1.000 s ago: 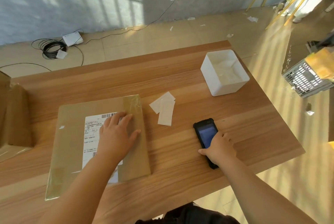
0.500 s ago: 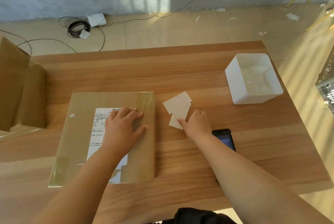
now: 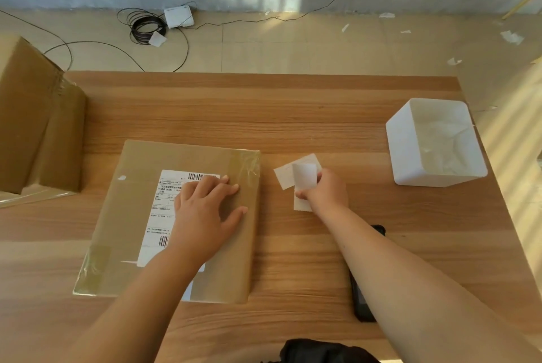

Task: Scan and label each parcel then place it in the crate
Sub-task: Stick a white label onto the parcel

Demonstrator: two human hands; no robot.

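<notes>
We see a wooden table (image 3: 293,116) with pale, banded grain. A flat cardboard parcel (image 3: 132,201) lies on its left half, printed shipping sheet upward, with white label slips (image 3: 283,176) just beside its right edge. A white square bin (image 3: 406,151) stands far right. A black handheld scanner (image 3: 362,304), mostly hidden, lies near the front, and a large cardboard box (image 3: 29,128) seems to rest at the left edge

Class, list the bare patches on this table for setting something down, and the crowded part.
Free: the far strip of table between box and bin, beyond the parcel; the near left corner. Crowded: right of the parcel, with labels, right hand, scanner.
</notes>
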